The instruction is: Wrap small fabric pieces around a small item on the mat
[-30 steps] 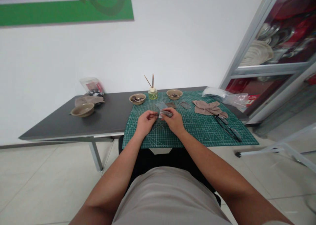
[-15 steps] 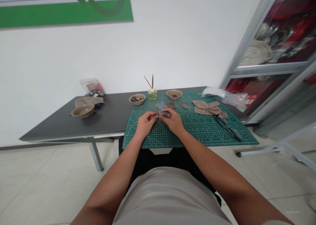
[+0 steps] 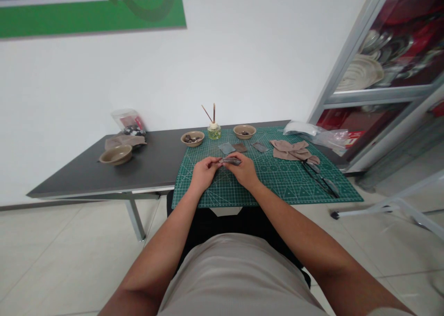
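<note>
My left hand (image 3: 204, 172) is closed, thumb and fingers pinching a small pebble-like piece (image 3: 221, 161) that is mostly hidden. Against it, my right hand (image 3: 244, 171) is shut on a folded dark grey strip (image 3: 231, 161) that looks like sandpaper. The two hands meet at the fingertips, just above the green cutting mat (image 3: 277, 182). Just beyond them lie a blue-grey sheet (image 3: 226, 148), a brown sheet (image 3: 239, 148) and a grey sheet (image 3: 260, 147). One bowl (image 3: 193, 144) holds several dark pebbles; another bowl (image 3: 244, 136) holds a few more.
A diffuser bottle (image 3: 214, 132) with sticks stands between the bowls. To the right are a brown cloth (image 3: 289, 150), eyeglasses (image 3: 321, 179) and plastic bags (image 3: 314, 133). At left, a third bowl (image 3: 116, 156), another cloth (image 3: 125, 141) and a clear tub (image 3: 128, 121) sit on the dark table (image 3: 152, 163).
The hands stay together in the same place. The strip in my right hand has shifted and tilted very slightly; nothing was let go.
</note>
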Demonstrator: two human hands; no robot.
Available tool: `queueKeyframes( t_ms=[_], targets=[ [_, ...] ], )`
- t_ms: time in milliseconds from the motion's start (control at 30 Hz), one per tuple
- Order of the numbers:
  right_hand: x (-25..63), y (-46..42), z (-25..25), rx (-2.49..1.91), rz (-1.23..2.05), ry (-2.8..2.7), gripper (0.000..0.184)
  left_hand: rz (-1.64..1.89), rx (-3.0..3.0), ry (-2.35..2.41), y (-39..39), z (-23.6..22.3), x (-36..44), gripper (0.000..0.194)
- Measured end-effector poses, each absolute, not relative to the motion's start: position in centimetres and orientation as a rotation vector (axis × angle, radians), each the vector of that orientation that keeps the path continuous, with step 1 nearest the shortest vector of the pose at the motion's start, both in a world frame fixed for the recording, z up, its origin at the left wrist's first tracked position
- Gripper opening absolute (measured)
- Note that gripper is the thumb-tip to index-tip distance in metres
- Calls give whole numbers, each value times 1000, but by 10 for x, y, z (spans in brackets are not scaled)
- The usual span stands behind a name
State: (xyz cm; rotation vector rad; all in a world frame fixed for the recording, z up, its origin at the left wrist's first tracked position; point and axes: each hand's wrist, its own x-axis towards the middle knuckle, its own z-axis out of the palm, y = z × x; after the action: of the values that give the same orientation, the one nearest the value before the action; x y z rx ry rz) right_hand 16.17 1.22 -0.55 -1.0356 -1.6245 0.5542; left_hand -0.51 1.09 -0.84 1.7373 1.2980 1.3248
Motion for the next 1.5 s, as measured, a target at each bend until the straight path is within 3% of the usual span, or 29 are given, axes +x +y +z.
queueKeyframes(
  t_ms=[1500],
  targets=[
    [161,10,-11,-957,385,-1724,10,1302,1929,1354,9,-13,-6,8]
  ],
)
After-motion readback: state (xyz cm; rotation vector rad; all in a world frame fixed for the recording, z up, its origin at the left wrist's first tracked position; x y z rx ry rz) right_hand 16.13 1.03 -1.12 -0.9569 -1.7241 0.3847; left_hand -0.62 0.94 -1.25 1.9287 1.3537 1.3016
